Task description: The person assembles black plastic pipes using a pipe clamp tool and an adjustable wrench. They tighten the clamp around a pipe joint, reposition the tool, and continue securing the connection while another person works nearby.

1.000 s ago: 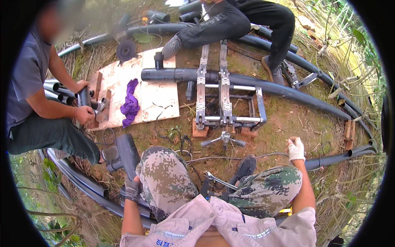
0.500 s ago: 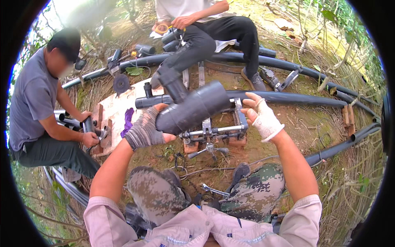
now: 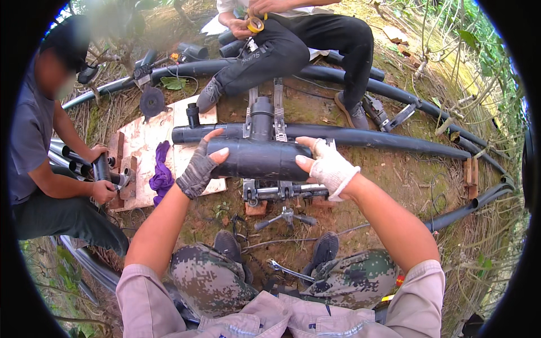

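Note:
A thick black plastic pipe tee [image 3: 256, 160] is held level across my front, its branch pointing away from me over the long black pipe [image 3: 372, 136]. My left hand [image 3: 197, 169], in a grey striped fingerless glove, grips the tee's left end. Around its right end closes my right hand [image 3: 329, 169], in a white glove with bare fingertips. Below and behind the tee sits a metal clamping frame [image 3: 270, 192] with a spoked handle [image 3: 286, 217]; the tee hides part of it.
At left a co-worker [image 3: 34, 129] holds a short black pipe [image 3: 101, 168]. Another person opposite holds a yellow tape roll [image 3: 255, 25]. A purple cloth [image 3: 162, 174] lies on a wooden board [image 3: 135, 143]. A wrench [image 3: 290, 269] rests between my feet. Bricks [image 3: 471, 172] prop the pipe.
The tee has turned from slanted to level, its branch swinging to point straight away. My right hand, apart from it before, now grips its right end. The view has shifted slightly.

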`<state>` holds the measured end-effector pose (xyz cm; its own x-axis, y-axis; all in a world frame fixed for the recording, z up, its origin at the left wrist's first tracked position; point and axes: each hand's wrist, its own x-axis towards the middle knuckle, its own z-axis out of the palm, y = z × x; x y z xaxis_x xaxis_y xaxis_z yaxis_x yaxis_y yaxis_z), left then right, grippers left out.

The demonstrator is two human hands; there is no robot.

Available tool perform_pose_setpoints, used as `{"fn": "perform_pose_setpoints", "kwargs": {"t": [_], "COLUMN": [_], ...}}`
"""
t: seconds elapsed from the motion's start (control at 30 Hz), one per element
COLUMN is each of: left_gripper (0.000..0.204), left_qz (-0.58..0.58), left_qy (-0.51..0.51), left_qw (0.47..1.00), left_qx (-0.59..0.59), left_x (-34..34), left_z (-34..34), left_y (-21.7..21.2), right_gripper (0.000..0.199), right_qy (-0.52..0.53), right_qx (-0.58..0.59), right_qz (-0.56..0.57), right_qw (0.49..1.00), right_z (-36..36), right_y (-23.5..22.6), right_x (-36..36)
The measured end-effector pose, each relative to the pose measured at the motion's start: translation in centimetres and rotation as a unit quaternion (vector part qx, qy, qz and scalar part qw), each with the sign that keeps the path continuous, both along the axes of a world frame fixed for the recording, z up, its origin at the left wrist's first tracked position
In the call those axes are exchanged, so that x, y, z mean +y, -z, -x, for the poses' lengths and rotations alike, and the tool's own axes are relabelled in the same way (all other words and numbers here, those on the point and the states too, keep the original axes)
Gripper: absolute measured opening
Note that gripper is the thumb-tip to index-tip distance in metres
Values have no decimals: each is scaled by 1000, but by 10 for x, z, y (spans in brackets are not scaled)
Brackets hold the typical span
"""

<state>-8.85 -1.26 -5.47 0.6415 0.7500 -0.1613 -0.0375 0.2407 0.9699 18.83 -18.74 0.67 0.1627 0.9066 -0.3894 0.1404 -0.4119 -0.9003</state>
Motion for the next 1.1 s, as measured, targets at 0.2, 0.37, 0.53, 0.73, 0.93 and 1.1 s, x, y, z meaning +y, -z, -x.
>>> {"fn": "perform_pose_setpoints", "kwargs": {"t": [0.2, 0.37, 0.53, 0.73, 0.93, 1.1], "left_gripper": [85, 94, 96, 103, 109, 109], "left_qz": [46, 54, 4, 39, 54, 50], "left_qy": [-100, -116, -122, -89, -65, -51], "left_qw": [991, 990, 992, 995, 994, 995], "left_qx": [-78, -56, 21, 28, 67, 69], "left_x": [44, 58, 69, 75, 78, 80], "left_z": [46, 43, 59, 57, 56, 60], "left_y": [85, 130, 139, 134, 109, 111], "right_gripper": [42, 50, 53, 57, 53, 33], "right_qy": [-7, -23, 109, 45, 88, 176], "right_qx": [-94, -298, -340, -423, -475, -56], "right_qz": [23, 45, -60, -12, -155, -17], "right_qw": [995, 953, 932, 905, 862, 983], "right_z": [-53, -123, -90, -90, -92, -113], "right_y": [47, 110, 85, 160, 220, 263], "right_x": [131, 231, 286, 337, 421, 459]}}
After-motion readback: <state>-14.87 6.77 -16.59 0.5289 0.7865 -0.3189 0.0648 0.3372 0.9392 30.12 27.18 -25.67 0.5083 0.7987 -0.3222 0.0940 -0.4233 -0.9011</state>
